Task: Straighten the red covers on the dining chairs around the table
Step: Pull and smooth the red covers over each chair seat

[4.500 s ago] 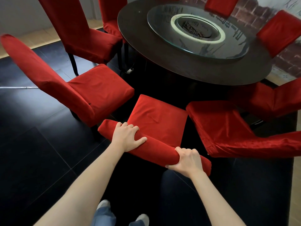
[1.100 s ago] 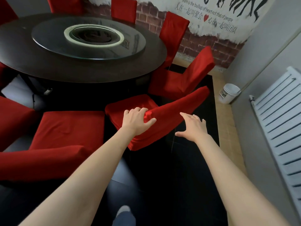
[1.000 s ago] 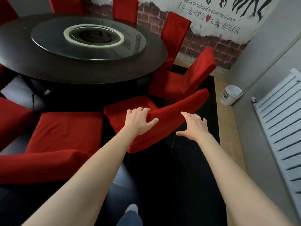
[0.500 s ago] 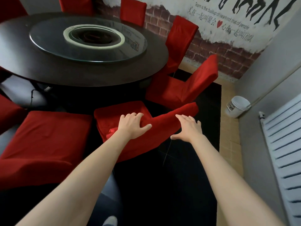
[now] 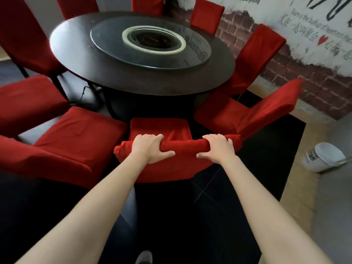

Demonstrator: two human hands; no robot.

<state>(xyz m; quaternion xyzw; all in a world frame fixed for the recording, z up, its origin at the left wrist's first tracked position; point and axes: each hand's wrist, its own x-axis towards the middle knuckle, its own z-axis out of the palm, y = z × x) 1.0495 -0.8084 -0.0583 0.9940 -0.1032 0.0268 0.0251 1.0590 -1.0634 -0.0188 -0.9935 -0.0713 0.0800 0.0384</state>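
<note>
I stand behind a dining chair with a red cover (image 5: 182, 164), its seat pushed toward the round dark table (image 5: 133, 80). My left hand (image 5: 150, 147) grips the top edge of the backrest on its left part, fingers curled over the far side, thumb on the near side. My right hand (image 5: 219, 147) grips the same top edge on its right part in the same way. The cover's seat fabric (image 5: 162, 128) shows a few wrinkles between my hands and the table.
Several more red-covered chairs ring the table: one close on the left (image 5: 76, 134), one close on the right (image 5: 253, 115). A glass turntable (image 5: 152, 44) lies on the table. A white bucket (image 5: 325, 157) stands on the floor at right, by the brick-pattern wall.
I have moved round behind this chair, so its backrest now lies straight across my view. My right hand, which was hovering open, has closed on the top edge; the left hand keeps its hold.
</note>
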